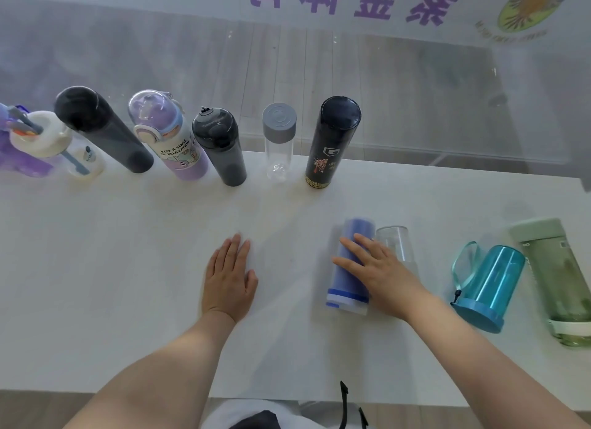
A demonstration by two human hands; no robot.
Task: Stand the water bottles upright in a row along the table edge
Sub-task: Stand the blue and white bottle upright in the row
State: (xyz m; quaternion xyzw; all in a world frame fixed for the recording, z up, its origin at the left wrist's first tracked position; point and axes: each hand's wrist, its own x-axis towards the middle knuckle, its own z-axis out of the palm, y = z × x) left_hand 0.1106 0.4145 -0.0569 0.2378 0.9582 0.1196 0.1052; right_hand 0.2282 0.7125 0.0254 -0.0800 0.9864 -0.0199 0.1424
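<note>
Several bottles stand upright in a row along the far table edge: a white one (48, 140), a dark grey one (102, 127), a purple one (169, 137), a smoky grey one (220, 147), a clear one with a grey cap (279, 140) and a black one (334, 140). A blue bottle (348, 278) lies on its side, blurred, with my right hand (380, 272) resting on it, fingers spread. A clear bottle (396, 243) lies just beyond that hand. A teal bottle (489, 284) and a green bottle (556, 278) lie on the right. My left hand (230, 278) lies flat on the table, holding nothing.
The white table (128, 284) reaches from the near edge at the bottom to the far edge by the standing bottles. A purple item (12, 147) sits at the far left. Beyond the table is wooden floor and a glass panel.
</note>
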